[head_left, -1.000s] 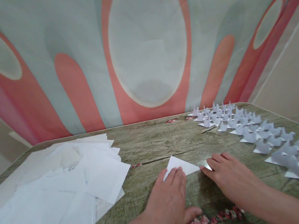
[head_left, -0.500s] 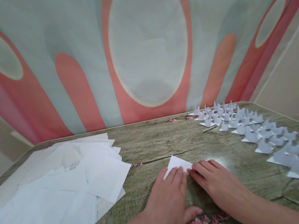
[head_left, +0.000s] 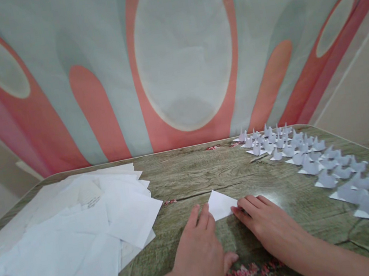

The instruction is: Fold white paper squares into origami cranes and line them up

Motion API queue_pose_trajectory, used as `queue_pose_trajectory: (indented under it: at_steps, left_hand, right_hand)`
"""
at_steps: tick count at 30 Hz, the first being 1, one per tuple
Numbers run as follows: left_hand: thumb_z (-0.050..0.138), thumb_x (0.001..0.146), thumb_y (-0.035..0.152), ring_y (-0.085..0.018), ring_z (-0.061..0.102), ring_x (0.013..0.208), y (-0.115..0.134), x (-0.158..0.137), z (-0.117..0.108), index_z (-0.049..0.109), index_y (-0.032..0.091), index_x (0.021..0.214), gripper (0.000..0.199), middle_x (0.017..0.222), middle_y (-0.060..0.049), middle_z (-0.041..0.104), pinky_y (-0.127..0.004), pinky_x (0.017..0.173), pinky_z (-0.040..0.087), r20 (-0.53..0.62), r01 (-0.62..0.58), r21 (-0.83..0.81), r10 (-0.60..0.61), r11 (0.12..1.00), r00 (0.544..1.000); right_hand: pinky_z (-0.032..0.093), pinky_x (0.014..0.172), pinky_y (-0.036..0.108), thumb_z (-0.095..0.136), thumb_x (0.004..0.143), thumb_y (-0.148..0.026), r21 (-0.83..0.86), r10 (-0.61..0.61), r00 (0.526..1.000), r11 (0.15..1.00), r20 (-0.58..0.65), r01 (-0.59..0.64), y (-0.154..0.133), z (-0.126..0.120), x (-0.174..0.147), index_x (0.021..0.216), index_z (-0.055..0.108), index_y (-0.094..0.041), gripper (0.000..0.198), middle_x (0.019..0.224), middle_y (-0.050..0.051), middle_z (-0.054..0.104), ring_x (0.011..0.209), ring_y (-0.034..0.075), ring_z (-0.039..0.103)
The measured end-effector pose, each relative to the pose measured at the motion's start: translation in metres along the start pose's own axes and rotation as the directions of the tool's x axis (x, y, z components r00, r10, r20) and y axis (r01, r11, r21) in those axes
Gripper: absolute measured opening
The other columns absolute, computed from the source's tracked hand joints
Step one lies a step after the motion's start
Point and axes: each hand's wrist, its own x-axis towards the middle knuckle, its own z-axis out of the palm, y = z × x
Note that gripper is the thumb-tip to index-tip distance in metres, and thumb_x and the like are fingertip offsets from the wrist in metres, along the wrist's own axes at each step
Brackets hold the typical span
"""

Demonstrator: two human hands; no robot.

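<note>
Slightly parted fingers [head_left: 203, 221] of the left hand [head_left: 199, 257] come up to the left edge of a small, angular piece of plain white paper [head_left: 221, 206], the thumb held out to the side. On the right hand [head_left: 271, 224], the fingers lie close together over the paper's right corner; whether they pinch it or only press it, I cannot tell. The paper lies between the hands on a greenish-brown wood-grain table [head_left: 176, 176], one point facing away from the person. To the left spreads a loose heap of overlapping white paper sheets [head_left: 73, 253]; to the right stand rows of small, bird-like folded white paper figures [head_left: 310, 166]. Behind rises a coral and grey-green patterned backdrop [head_left: 185, 54].
</note>
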Motion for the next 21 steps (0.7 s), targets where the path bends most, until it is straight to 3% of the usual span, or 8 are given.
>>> queue_pose_trajectory:
  at_steps: [7, 17, 21]
  left_hand:
    - [0.05, 0.077, 0.057, -0.033, 0.044, 0.118, 0.001, -0.01, -0.001, 0.073, 0.012, 0.086, 0.052, 0.118, -0.021, 0.056, -0.047, 0.101, 0.025, 0.021, 0.028, 0.089, -0.03, 0.996, 0.999]
    - [0.051, 0.079, 0.052, -0.032, 0.044, 0.118, -0.001, -0.009, -0.006, 0.072, 0.011, 0.093, 0.047, 0.119, -0.019, 0.057, -0.044, 0.101, 0.025, 0.084, 0.056, 0.074, -0.062, 0.996, 0.995]
    - [0.053, 0.08, 0.047, -0.031, 0.053, 0.105, -0.012, -0.003, -0.021, 0.072, 0.011, 0.083, 0.041, 0.1, -0.017, 0.066, -0.044, 0.095, 0.032, 0.116, 0.145, 0.032, -0.148, 0.989, 0.982]
  right_hand:
    - [0.039, 0.064, 0.034, 0.064, 0.072, -0.011, -0.022, 0.025, 1.0, 0.999, -0.009, -0.025, 0.005, -0.003, 0.001, 0.096, 0.066, -0.013, 0.025, 0.082, 0.006, 0.059, 0.075, 0.021, 0.051]
    - [0.038, 0.064, 0.034, 0.061, 0.072, -0.006, -0.064, 0.103, 0.994, 0.993, 0.02, -0.102, 0.015, 0.001, 0.001, 0.079, 0.069, -0.013, 0.013, 0.078, 0.007, 0.061, 0.074, 0.021, 0.053]
    - [0.037, 0.068, 0.034, 0.059, 0.072, -0.005, 0.049, 0.16, 0.987, 0.986, -0.009, -0.16, 0.017, 0.006, -0.001, 0.075, 0.067, -0.016, 0.014, 0.078, 0.005, 0.061, 0.077, 0.02, 0.053]
